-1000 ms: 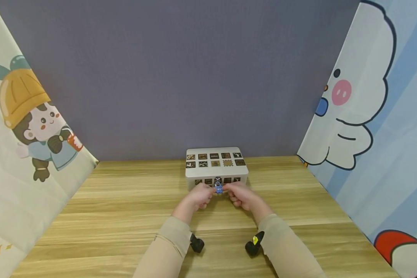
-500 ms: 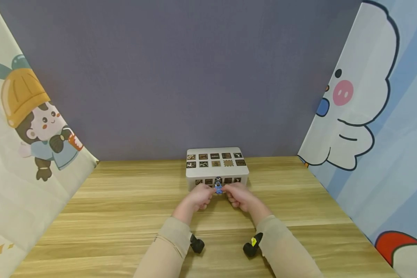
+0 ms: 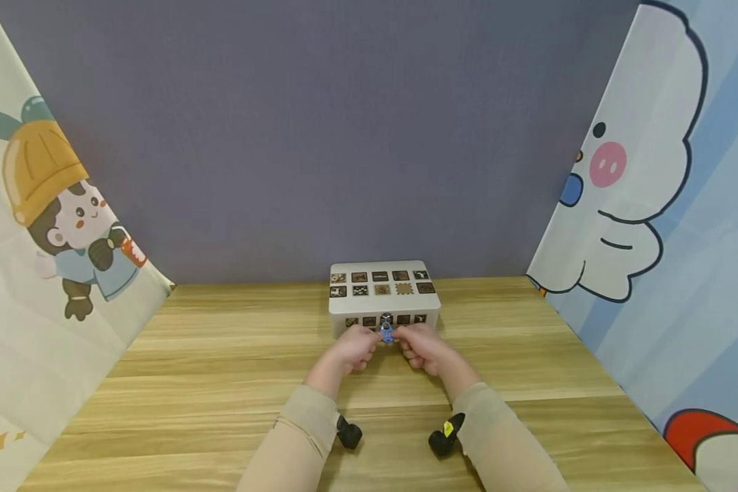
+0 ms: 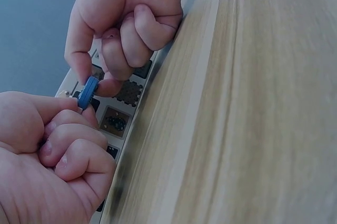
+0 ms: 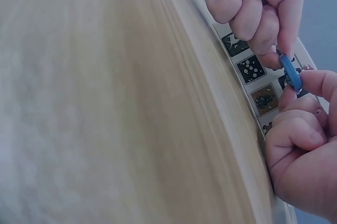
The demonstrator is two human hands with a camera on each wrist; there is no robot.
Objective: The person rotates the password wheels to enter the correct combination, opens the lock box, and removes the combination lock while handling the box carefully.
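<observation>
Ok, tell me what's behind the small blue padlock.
Behind the small blue padlock is the white rectangular box, its front face printed with brown and black square pictures. The padlock covers the patch directly behind it; the left hand and right hand hide more beside it.

head view: left hand and right hand hide part of the lower front of the white box; marks on the blue padlock are too small to read; sleeves run off the bottom edge. right wrist view: bench is blurred, right hand cut by the right edge.
</observation>
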